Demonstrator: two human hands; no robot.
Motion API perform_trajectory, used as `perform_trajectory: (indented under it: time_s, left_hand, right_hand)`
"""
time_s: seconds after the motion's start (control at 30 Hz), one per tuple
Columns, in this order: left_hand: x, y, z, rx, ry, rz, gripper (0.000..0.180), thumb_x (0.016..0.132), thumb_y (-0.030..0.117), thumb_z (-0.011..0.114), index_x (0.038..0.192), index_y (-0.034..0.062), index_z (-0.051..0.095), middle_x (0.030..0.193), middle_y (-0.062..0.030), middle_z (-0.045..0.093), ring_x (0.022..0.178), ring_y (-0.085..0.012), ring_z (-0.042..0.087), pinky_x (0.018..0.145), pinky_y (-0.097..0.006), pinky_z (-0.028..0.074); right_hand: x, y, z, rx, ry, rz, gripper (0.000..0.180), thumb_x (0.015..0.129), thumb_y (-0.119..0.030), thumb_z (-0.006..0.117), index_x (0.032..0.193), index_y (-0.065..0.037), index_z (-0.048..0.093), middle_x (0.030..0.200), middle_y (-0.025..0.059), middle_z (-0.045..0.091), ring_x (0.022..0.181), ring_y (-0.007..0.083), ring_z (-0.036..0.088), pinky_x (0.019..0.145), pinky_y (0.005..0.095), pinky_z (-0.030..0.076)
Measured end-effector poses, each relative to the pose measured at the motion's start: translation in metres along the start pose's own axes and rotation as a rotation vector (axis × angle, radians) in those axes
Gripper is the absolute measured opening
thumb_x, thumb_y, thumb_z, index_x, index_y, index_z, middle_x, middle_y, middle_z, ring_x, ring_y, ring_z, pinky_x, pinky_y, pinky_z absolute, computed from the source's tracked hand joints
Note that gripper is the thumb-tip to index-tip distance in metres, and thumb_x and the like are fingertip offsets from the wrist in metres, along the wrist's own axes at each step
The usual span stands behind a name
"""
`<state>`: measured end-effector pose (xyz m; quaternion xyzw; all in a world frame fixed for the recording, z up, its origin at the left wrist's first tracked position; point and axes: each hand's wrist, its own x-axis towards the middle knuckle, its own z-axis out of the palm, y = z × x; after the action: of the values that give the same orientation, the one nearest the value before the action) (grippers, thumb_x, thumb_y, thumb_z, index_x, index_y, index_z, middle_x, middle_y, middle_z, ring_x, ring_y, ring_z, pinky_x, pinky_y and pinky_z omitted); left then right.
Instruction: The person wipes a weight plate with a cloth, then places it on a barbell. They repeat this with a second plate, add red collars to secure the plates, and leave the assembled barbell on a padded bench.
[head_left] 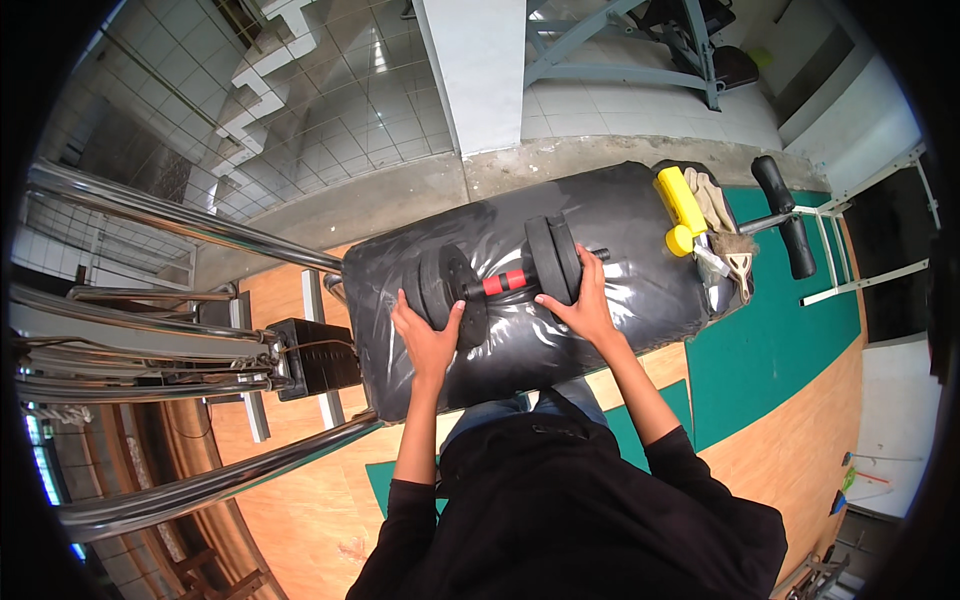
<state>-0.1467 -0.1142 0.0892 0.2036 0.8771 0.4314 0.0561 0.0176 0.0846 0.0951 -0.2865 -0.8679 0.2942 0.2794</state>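
Observation:
A dumbbell (503, 282) with dark plates at both ends and a red and black grip lies across the black padded bench (610, 205) in front of me. My left hand (430, 338) clasps the left set of plates, thumb on the inner side and fingers at the outer side. My right hand (586, 312) grips the right plates the same way, thumb inside, fingers round the outer edge. A short bar end sticks out past my right fingers. The bench top looks covered in shiny, wrinkled black plastic.
On the bench's right end lie a yellow bottle (682, 198), light cloth gloves (708, 203) and a brush (740, 268). Chrome rails (190, 222) and a weight stack (315, 358) stand left. Black foam rollers (785, 215) stick out at right above a green mat (775, 340).

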Motion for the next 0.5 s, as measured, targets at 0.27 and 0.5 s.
perform_trajectory:
  time_s: [0.27,0.5]
  left_hand:
    - [-0.002,0.006,-0.007,0.162,0.085,0.186,0.087,0.076,0.033,0.075,0.136,-0.0072,0.027,0.136,-0.0274,0.027,0.129,-0.0419,0.024,0.106,-0.049,0.022]
    - [-0.026,0.054,-0.004,0.014,0.028,0.531,0.061,0.075,0.012,0.072,0.127,-0.0004,0.042,0.135,-0.0216,0.033,0.124,-0.0360,0.029,0.103,-0.047,0.022]
  right_hand:
    - [-0.004,0.003,-0.005,0.018,-0.019,0.063,0.106,0.063,-0.040,0.083,0.140,-0.001,0.021,0.138,0.0231,0.030,0.128,0.0391,0.032,0.106,0.0444,0.030]
    - [-0.035,0.013,-0.038,-0.010,0.078,0.184,0.096,0.069,-0.036,0.079,0.140,-0.002,0.024,0.136,0.0224,0.034,0.127,0.0378,0.035,0.106,0.0430,0.030]
